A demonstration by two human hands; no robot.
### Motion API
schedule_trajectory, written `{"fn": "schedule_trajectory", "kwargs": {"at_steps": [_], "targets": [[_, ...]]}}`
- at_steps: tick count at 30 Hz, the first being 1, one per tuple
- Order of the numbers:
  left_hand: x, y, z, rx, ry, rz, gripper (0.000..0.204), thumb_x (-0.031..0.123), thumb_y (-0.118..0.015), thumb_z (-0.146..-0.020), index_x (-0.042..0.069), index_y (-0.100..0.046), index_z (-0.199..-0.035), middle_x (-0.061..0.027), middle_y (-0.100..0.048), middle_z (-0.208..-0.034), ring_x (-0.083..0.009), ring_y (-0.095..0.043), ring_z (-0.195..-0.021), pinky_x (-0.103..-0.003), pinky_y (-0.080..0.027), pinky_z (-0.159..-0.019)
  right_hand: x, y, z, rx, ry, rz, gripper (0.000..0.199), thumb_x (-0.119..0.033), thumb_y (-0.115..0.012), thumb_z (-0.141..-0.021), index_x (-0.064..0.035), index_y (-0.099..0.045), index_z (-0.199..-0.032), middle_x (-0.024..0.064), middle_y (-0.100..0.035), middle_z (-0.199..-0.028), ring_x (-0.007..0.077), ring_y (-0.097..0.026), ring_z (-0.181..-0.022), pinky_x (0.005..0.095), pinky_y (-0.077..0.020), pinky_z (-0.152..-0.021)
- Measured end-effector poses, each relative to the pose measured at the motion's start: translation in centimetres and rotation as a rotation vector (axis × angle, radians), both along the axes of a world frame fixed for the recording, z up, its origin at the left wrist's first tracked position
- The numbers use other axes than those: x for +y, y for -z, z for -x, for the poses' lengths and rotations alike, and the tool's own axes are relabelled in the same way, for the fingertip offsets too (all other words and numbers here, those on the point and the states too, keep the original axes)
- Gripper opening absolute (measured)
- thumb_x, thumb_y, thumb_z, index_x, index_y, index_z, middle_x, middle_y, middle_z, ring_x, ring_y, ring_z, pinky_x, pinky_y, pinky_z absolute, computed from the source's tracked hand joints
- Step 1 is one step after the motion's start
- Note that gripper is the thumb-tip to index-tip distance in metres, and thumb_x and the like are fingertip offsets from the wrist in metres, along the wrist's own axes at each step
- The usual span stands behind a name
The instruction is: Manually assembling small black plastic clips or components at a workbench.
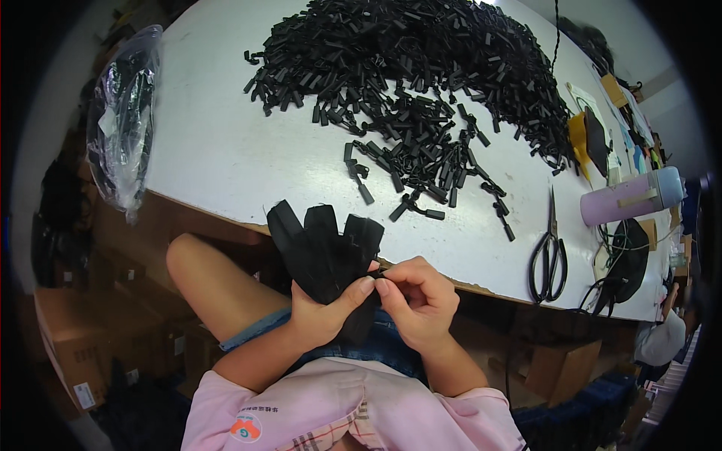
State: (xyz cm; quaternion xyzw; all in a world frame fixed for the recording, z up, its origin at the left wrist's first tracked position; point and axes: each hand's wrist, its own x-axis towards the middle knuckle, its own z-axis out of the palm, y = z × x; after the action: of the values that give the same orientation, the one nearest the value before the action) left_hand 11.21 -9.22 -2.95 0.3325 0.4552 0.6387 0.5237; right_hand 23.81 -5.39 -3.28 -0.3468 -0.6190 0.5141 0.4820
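My left hand (pixel 325 312) grips a bundle of flat black fabric straps (pixel 320 248) that fan upward over the table's front edge. My right hand (pixel 420 299) pinches the same bundle beside the left thumb, fingers curled tight; what sits between its fingertips is hidden. Both hands hover over my lap, just below the white table (pixel 218 150). A large heap of small black plastic pieces (pixel 421 68) covers the table's far middle, with loose pieces (pixel 421 195) scattered toward the front.
Black scissors (pixel 548 259) lie at the table's front right. A lilac bottle (pixel 630 197) lies on its side near the right edge, among cables and clutter. A clear plastic bag (pixel 124 120) of black parts hangs off the left. Cardboard boxes (pixel 68 338) stand below.
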Motion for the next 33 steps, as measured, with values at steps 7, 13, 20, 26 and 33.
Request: {"fn": "schedule_trajectory", "kwargs": {"at_steps": [7,13,20,26,33], "targets": [[-0.1,-0.8,1.1,0.026,0.089,0.093,0.020,0.005,-0.061,-0.072,-0.001,-0.056,-0.091,-0.0049,-0.056,-0.088,-0.0098,-0.052,-0.078,-0.022,-0.043,-0.070,0.5,-0.2,-0.3,0.264,-0.180,0.375,0.005,0.002,-0.056,-0.074,0.0029,-0.053,-0.078,0.0034,-0.052,-0.068,0.0052,-0.045,-0.050,0.0157,-0.0358,-0.043],[-0.3,-0.7,1.2,-0.009,0.155,0.116,0.019,0.007,-0.060,-0.073,-0.001,-0.057,-0.090,-0.0044,-0.057,-0.084,-0.0089,-0.052,-0.075,-0.021,-0.042,-0.067,1.3,-0.6,-1.2,0.384,-0.427,0.851,0.006,0.000,-0.055,-0.074,0.0029,-0.051,-0.075,0.0056,-0.049,-0.060,0.0058,-0.040,-0.044,0.0169,-0.0317,-0.038],[-0.1,-0.6,0.7,-0.011,0.095,0.074,0.019,0.005,-0.057,-0.075,-0.001,-0.055,-0.094,-0.0060,-0.056,-0.089,-0.0107,-0.052,-0.081,-0.023,-0.042,-0.072,-0.5,0.1,0.2,0.098,-0.103,0.195,0.006,0.000,-0.054,-0.076,0.0021,-0.050,-0.080,0.0039,-0.050,-0.067,0.0037,-0.041,-0.050,0.0161,-0.0329,-0.042],[-0.3,-0.7,0.6,0.146,0.105,-0.052,0.019,0.001,-0.052,-0.077,-0.001,-0.053,-0.096,-0.0061,-0.055,-0.090,-0.0104,-0.051,-0.082,-0.023,-0.042,-0.074,-0.3,0.3,-0.1,0.058,-0.205,0.177,0.005,-0.002,-0.053,-0.078,0.0011,-0.050,-0.080,0.0021,-0.048,-0.067,0.0029,-0.041,-0.055,0.0153,-0.0334,-0.048],[0.0,-0.2,0.5,0.136,0.130,-0.043,0.019,0.000,-0.051,-0.077,-0.002,-0.053,-0.096,-0.0059,-0.055,-0.090,-0.0104,-0.051,-0.083,-0.023,-0.042,-0.075,0.1,0.9,-0.3,-0.042,-0.194,0.057,0.001,0.000,-0.051,-0.077,0.0007,-0.050,-0.077,0.0017,-0.047,-0.066,0.0049,-0.038,-0.055,0.0171,-0.0310,-0.049]]}}
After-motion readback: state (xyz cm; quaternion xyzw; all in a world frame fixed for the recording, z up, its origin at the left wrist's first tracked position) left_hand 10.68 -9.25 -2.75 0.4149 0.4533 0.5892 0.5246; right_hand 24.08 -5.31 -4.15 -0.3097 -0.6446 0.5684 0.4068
